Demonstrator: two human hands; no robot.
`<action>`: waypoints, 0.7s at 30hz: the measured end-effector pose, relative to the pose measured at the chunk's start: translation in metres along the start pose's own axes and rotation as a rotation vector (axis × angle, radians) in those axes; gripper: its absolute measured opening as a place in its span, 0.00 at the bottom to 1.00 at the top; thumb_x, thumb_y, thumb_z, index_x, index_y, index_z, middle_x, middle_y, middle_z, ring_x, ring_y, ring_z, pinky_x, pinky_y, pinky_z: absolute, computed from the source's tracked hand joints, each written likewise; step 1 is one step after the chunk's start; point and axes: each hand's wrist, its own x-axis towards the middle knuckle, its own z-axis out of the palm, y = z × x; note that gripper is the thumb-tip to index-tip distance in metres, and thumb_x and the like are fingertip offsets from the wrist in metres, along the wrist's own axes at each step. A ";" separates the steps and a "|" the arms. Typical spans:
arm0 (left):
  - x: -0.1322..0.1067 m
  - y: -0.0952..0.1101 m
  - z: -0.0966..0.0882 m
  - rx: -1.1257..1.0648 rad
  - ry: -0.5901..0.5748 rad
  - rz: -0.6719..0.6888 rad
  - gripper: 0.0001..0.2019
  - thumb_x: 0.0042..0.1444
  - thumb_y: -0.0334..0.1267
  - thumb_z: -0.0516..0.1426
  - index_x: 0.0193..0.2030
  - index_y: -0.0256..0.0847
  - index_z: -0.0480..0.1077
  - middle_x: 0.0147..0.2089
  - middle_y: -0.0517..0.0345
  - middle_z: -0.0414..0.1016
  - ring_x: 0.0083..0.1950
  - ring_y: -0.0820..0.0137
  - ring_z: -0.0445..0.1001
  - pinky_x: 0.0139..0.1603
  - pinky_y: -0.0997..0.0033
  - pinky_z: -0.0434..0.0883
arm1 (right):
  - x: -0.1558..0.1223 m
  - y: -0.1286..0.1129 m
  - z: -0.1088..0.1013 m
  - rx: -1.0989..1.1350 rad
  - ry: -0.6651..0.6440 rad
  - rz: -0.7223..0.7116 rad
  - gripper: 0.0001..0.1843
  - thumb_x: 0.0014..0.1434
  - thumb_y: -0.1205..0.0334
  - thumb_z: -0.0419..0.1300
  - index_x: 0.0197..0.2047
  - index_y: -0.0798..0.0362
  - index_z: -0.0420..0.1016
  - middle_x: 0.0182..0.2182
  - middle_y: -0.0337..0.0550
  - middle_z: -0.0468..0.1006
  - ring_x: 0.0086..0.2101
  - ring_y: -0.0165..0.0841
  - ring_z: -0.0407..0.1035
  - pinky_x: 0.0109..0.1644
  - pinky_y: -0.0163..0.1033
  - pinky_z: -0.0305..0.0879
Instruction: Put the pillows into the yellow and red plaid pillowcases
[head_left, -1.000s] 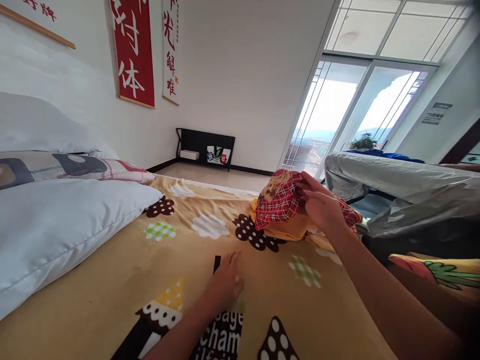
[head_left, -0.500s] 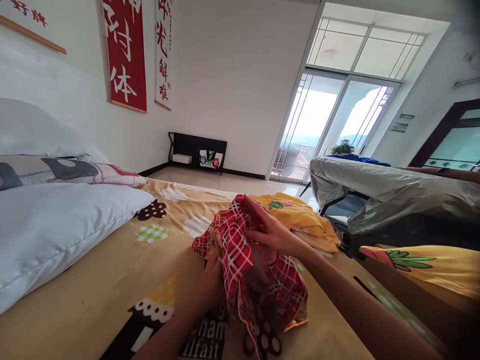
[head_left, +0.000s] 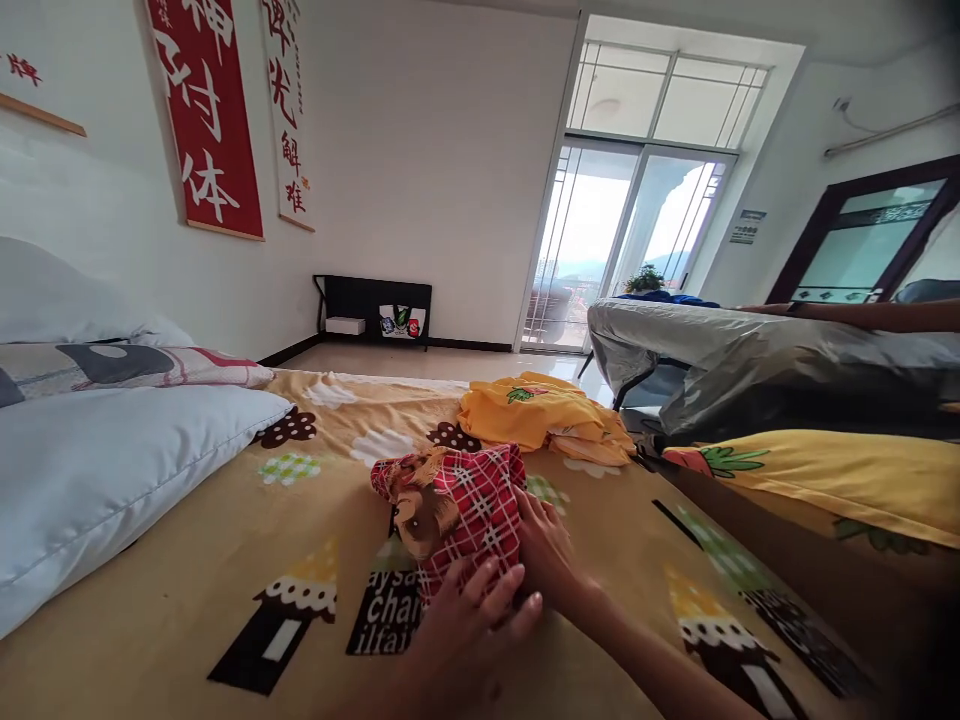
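Observation:
A red plaid cloth point(head_left: 484, 500) with a brown bear print lies bunched into a compact, folded shape on the bed sheet point(head_left: 187, 560). My left hand point(head_left: 476, 625) rests against its near edge, fingers spread and loosely bent. On the bundle's right side lies my right hand point(head_left: 553, 548), its fingers stretched along the cloth's edge; the thumb is hidden. The cloth's underside is out of sight.
Beyond the bundle sits a heap of yellow cloth point(head_left: 547, 415) with a fruit print. A white pillow point(head_left: 135, 470) lies at left. At right are a yellow pillow-like item point(head_left: 840, 480) and a plastic-covered table point(head_left: 750, 350), with a person's arm point(head_left: 862, 316) over it.
The loose red plaid cloth, earlier raised and gripped by both hands, now lies lower and more compact, bear print showing. Both hands have come down and loosened. The view has turned right.

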 end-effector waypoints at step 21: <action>0.080 -0.127 -0.234 0.281 -0.034 -0.779 0.16 0.47 0.36 0.49 0.42 0.40 0.71 0.41 0.53 0.76 0.42 0.62 0.73 0.44 0.65 0.67 | -0.010 0.116 -0.179 -0.236 0.209 0.489 0.22 0.57 0.67 0.52 0.56 0.55 0.69 0.47 0.53 0.76 0.48 0.45 0.70 0.48 0.46 0.61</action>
